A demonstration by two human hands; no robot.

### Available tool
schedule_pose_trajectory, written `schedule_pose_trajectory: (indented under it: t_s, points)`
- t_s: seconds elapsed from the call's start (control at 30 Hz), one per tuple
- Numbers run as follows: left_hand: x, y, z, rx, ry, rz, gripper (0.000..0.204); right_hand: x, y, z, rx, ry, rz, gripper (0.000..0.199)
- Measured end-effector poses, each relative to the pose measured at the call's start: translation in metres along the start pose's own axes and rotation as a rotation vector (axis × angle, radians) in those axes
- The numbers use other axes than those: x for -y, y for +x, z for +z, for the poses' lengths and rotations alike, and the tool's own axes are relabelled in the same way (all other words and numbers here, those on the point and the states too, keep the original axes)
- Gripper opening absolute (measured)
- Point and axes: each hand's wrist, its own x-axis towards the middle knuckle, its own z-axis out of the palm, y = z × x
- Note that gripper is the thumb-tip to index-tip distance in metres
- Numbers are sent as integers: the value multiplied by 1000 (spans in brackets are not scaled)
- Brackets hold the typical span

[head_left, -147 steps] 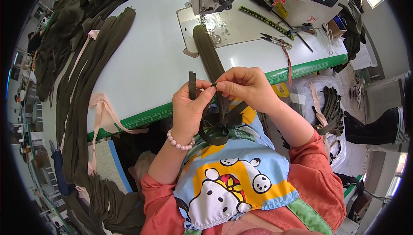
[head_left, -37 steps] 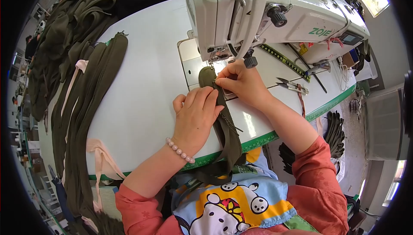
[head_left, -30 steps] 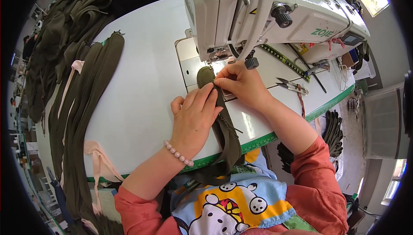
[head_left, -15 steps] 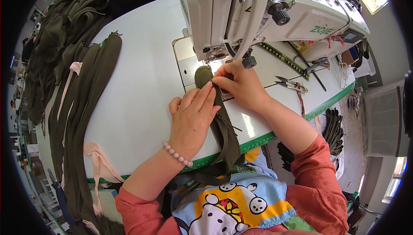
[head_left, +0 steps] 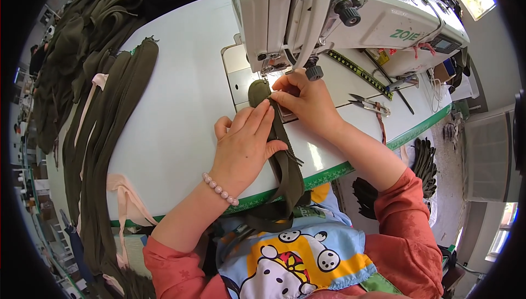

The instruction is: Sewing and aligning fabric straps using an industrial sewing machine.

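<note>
An olive-green zipper strip point(head_left: 285, 170) runs from the sewing machine's needle area down over the table's front edge toward my lap. Its rounded top end lies on the metal plate point(head_left: 237, 80), below the presser foot of the white sewing machine point(head_left: 271, 19). My left hand point(head_left: 244, 140) lies flat on the strip, fingers stretched toward the needle and thumb spread to the right. My right hand point(head_left: 307, 102) pinches the strip's right edge between thumb and forefinger, close to the left fingertips. The exact spot under the presser foot is partly hidden.
Several olive zipper strips point(head_left: 118, 102) with pink ties hang over the table's left side, beside a heap of dark green fabric point(head_left: 82, 41). Right of the machine lie thread snips point(head_left: 370, 104), a black-yellow tape measure point(head_left: 359, 73) and a pen point(head_left: 399, 84). Green tape measure edging point(head_left: 329, 176) lines the table's front.
My left thumb has spread away from the fingers. Both hands have shifted slightly upward, staying at the strip near the needle.
</note>
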Motion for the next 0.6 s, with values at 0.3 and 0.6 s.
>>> schedule_pose_trajectory:
  t_s: [0.3,0.6]
  points:
    - [1,0,3,-54,40,40,63,6,-24,-9,-43,-590,-551,38]
    - [0,-1,5,-67,81,48,63,0,-18,-14,30,-650,-634,38]
